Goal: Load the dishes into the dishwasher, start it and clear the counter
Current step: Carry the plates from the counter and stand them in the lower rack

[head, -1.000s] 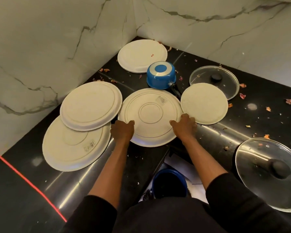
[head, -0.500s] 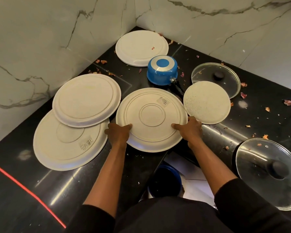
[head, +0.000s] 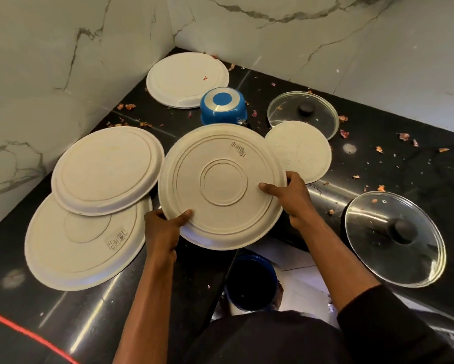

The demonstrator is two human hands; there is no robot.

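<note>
A large cream plate [head: 222,179], upside down with ringed base up, is lifted off the black counter [head: 378,166] and tilted toward me. My left hand [head: 165,227] grips its near-left rim, thumb on top. My right hand [head: 288,193] grips its right rim, thumb on the base. Two more large plates overlap at the left: the upper plate [head: 107,169] lies on the lower plate [head: 76,245]. A smaller white plate [head: 302,151] lies at the right, and another plate [head: 186,77] sits in the far corner.
An upturned blue pot [head: 223,105] stands behind the held plate. A small glass lid [head: 304,111] and a large glass lid [head: 393,237] lie to the right. Dried petals litter the counter. Marble walls close the corner. A blue bucket [head: 252,282] stands on the floor below.
Both hands have taken hold of the middle plate's rim and lifted it up off the counter toward me; it now covers part of the blue pot and the smaller plate.
</note>
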